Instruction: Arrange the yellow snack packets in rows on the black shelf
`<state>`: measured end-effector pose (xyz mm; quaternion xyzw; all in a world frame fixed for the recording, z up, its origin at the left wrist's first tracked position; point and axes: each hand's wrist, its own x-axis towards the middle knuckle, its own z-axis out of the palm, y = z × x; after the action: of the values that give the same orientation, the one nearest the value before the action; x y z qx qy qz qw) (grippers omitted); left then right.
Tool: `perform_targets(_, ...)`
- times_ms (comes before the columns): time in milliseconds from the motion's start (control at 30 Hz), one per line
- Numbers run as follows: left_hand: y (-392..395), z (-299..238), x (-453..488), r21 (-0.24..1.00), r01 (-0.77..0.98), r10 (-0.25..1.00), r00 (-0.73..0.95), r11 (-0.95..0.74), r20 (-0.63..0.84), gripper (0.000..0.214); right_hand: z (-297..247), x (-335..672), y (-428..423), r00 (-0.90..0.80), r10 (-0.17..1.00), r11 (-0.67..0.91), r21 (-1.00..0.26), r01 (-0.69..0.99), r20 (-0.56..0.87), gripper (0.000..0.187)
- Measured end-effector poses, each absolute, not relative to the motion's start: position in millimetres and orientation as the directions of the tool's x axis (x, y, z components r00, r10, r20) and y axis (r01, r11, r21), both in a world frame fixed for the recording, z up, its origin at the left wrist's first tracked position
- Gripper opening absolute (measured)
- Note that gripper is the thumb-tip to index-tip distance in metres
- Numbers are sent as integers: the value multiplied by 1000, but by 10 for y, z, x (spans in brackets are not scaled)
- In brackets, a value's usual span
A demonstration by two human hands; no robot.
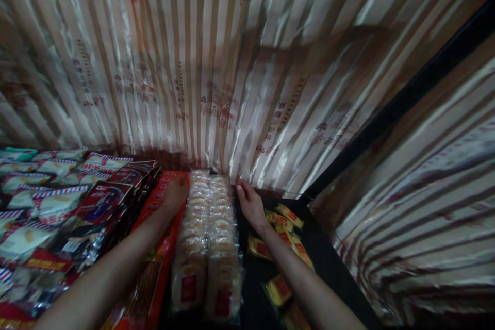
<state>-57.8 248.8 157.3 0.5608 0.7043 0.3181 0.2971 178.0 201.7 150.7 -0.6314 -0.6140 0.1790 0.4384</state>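
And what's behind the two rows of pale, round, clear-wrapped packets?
Behind those packets hangs a shiny, striped brown-and-white sheet; it covers whatever lies beyond.

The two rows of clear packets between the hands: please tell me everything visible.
The packets form two receding side-by-side rows beside red packaging on the dark surface. Shiny, plastic-looking wrappers enclose pale, rounded pieces; the nearest bear red labels. The left hand and right hand flank the far part; contact is unclear.
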Motion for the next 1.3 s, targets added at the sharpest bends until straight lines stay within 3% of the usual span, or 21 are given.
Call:
perform_targets(133,2897,1598,-566,740,644,977,-198,193,-83,31,1553,1642,2556,-16,921,284,-644,710,389,30)
perform_targets(367,3315,1493,-520,715,678,985,-134,172,-109,32,1472,1296,3187,-129,961,242,-525,816,244,28)
perform_targets(533,3495,1352,-518,733,661,987,-82,160,-142,24,1377,1243,3451,-79,993,112,-539,835,83,29)
perform_targets(667,3568,1284,-506,756,623,978,-88,201,-187,17,1270,1282,3586,-71,996,85,-570,817,47,20)
perform_targets(1000,3545,1357,-544,836,461,951,-62,296,-303,15,1095,1290,3703,-83,994,107,-692,714,67,14)
perform_targets(1300,3519,1316,-540,841,481,964,-39,248,-262,8,1175,1260,3615,-52,996,83,-649,756,67,15)
